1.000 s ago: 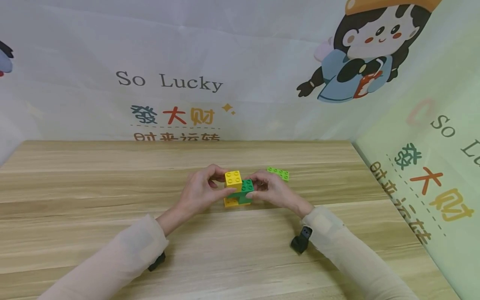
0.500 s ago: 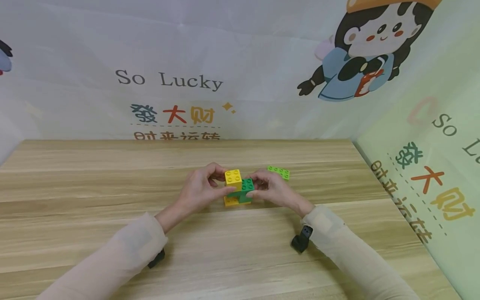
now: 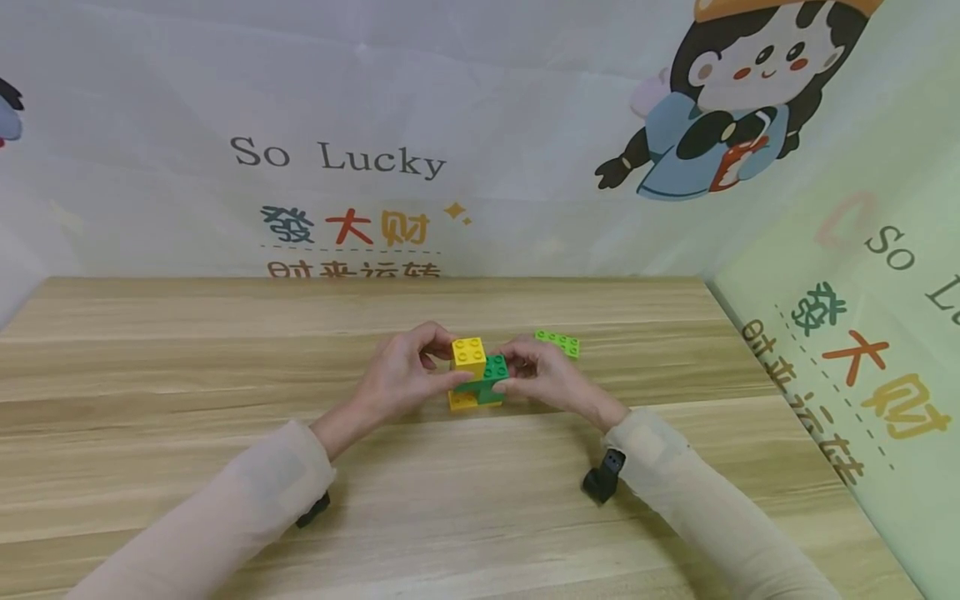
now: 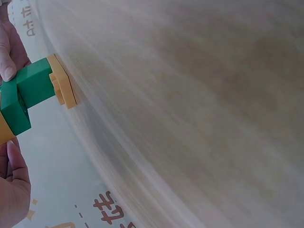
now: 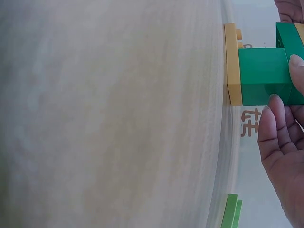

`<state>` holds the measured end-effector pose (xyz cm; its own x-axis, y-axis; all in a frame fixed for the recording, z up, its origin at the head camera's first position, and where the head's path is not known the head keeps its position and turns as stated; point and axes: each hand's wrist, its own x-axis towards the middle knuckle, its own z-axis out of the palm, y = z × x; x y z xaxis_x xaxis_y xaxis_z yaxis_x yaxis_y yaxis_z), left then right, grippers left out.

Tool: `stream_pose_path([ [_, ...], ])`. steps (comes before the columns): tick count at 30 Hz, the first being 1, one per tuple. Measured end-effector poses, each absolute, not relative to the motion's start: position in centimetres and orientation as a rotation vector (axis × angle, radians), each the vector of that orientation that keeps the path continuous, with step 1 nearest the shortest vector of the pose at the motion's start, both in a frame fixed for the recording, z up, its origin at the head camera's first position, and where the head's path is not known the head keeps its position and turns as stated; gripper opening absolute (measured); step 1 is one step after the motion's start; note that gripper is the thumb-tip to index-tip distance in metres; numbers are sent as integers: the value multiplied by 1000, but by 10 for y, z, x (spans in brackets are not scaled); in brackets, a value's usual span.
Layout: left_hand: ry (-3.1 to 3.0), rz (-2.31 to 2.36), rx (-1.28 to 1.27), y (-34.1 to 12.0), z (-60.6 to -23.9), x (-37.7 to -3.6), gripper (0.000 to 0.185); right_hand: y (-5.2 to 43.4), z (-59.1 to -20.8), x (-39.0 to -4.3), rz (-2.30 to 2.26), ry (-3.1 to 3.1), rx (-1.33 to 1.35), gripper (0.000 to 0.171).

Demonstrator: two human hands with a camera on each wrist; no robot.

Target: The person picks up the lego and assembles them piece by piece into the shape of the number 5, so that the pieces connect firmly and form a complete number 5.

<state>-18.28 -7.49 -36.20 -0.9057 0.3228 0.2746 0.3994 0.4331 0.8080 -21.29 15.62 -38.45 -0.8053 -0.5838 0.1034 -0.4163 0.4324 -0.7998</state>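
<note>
Left hand, right hand grip brick stack.

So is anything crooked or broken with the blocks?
Nothing looks broken or spilled. The yellow block sits off to one side on the green block, so the little tower is stepped, not straight. Both hands hold it. One light green plate lies alone behind the right hand.
</note>
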Motion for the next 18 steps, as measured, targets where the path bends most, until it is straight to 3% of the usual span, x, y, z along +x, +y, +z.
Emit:
stream_pose_path([
  [18, -2596, -1405, -694, -75, -361, -184, 33, 156, -383, -213, -1310, 2491, -859, 36],
])
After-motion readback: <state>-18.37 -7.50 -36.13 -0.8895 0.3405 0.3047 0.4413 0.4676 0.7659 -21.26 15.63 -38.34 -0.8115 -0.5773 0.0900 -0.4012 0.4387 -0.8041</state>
